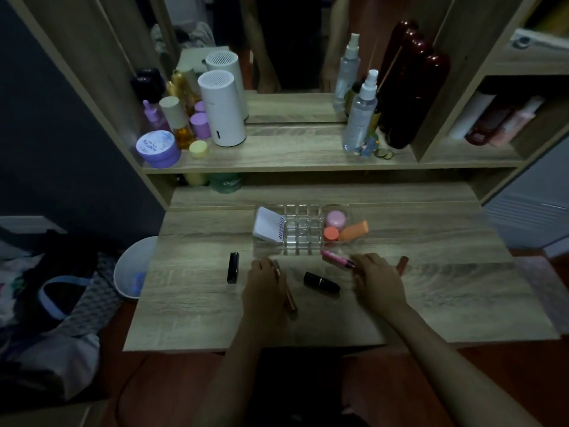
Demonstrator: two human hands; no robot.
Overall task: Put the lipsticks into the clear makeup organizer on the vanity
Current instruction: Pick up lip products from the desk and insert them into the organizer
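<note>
Pink lipstick (pixel 337 259) pinched in right hand (pixel 377 280), just in front of clear organizer (pixel 303 231). Left hand (pixel 266 283) grips rose-gold tube (pixel 288 292). 2 black lipsticks (pixel 233 267) (pixel 321 282) lie on surface (pixel 191 303). Pickup step; next: drop pink into an empty slot, likely.

Dim room, weak light. Pale wood-grain table (pixel 215 306) with a raised shelf (pixel 292 155) along its far edge and a mirror (pixel 289 57) above. Open side cubby (pixel 480 143) past the far right corner. Dark blue-grey wall (pixel 46 134) at left. Reddish-brown floor (pixel 508 365) below, white bin (pixel 135 266) beside the table's left edge.
</note>
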